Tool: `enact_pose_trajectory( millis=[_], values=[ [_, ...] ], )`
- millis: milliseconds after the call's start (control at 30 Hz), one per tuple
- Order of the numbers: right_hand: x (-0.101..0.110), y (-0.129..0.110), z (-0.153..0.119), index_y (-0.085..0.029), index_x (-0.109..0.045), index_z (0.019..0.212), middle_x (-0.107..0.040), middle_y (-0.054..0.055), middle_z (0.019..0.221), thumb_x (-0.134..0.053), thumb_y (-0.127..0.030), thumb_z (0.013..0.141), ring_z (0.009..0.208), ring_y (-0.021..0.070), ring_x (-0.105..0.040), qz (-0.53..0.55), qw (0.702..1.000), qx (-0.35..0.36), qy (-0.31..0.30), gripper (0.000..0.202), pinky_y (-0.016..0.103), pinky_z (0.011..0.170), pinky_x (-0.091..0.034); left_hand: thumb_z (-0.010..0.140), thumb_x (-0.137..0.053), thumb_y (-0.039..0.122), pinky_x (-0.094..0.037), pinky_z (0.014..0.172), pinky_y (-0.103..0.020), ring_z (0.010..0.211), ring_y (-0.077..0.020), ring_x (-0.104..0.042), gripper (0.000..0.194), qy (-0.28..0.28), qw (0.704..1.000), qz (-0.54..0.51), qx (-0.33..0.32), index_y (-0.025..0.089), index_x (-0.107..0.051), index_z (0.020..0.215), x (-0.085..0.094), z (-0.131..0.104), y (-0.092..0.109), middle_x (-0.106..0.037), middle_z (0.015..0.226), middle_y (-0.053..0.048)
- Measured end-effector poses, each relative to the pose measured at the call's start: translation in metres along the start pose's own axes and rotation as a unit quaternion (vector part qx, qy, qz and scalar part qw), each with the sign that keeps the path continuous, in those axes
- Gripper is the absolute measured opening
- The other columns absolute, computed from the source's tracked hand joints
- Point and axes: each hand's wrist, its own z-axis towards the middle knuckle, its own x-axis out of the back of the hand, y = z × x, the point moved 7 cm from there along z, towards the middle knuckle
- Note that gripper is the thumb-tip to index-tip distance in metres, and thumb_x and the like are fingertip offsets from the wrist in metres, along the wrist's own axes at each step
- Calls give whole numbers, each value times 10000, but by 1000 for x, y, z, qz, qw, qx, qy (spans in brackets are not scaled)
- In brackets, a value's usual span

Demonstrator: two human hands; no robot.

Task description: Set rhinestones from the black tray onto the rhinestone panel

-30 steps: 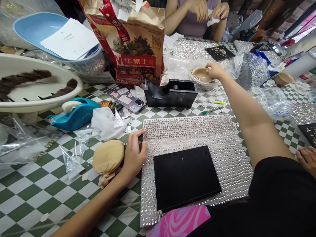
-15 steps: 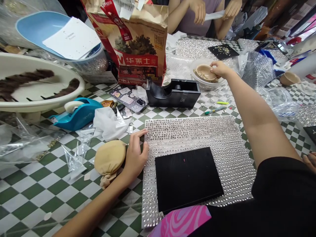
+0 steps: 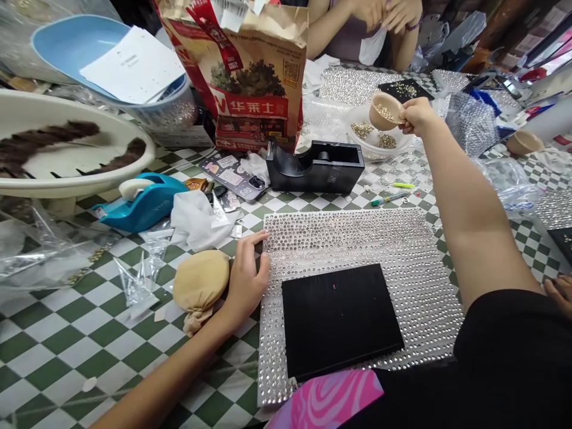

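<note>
My right hand (image 3: 417, 115) pinches the rim of a small tan bowl (image 3: 379, 115) with gold bits inside. The bowl is tilted above a clear plastic tub (image 3: 404, 146), where two heaps of gold bits (image 3: 361, 129) lie. At the left edge of a sheet of rhinestones (image 3: 348, 232) rests my left hand (image 3: 248, 277), its thumb and forefinger apart and touching the edge. A flat black board (image 3: 342, 322) lies on that sheet. Just left of my left hand is a round tan cloth-covered pad (image 3: 201, 280) with a gathered end.
A black tape dispenser (image 3: 317, 167) stands beyond the sheet, with a paper bag (image 3: 259, 77) behind it. To the left are a blue tape dispenser (image 3: 138, 202), crumpled tissue (image 3: 196, 217) and a white basin (image 3: 147, 149). Another person's hands (image 3: 384, 15) hold something white across the table.
My right hand has lifted the tan bowl out of the gold bits and tilted it over the tub. My left hand stays put. The other person's hands have come together.
</note>
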Motion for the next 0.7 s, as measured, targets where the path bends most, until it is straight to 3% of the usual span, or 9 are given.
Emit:
enact_pose_trajectory(
  millis=[167,300,400,500,700],
  values=[
    [13,-5,-22,-130,-544,1232,-589,99,1200,-580,-356,939,1026,179,-610,28,1000,12,0,371,392,874,-548,916,-423,240,-424,1096,-504,1232,-247,-510,262,2,1000,-4,-7,229,-513,1163,0,0,2,-552,1227,-97],
    [31,-9,-64,-74,-597,1121,-624,116,913,-524,-101,925,681,63,-539,61,997,56,-13,211,273,708,-488,907,-423,228,-425,1096,-498,1235,-246,-507,265,2,1000,-5,-8,226,-514,1156,0,0,3,-553,1222,-98],
    [44,-2,-113,-136,-602,1116,-592,73,797,-522,-89,897,565,35,-456,83,993,80,-26,238,280,627,-450,900,-419,219,-421,1100,-506,1235,-255,-505,268,1,1000,0,-9,208,-515,1150,0,0,4,-551,1220,-110],
    [45,19,-173,-207,-620,1097,-605,77,835,-616,-139,839,597,78,-533,108,990,72,-58,266,279,581,-485,898,-417,214,-421,1097,-517,1235,-263,-504,272,-2,1000,4,-10,199,-514,1151,0,0,4,-552,1224,-119],
    [4,77,-291,-381,-602,1066,-627,24,729,-717,-315,745,449,152,-551,214,959,35,-184,347,296,350,-488,882,-434,201,-423,1108,-481,1231,-240,-511,281,14,1000,4,-25,217,-518,1150,-1,1,4,-557,1197,-96]
  ],
)
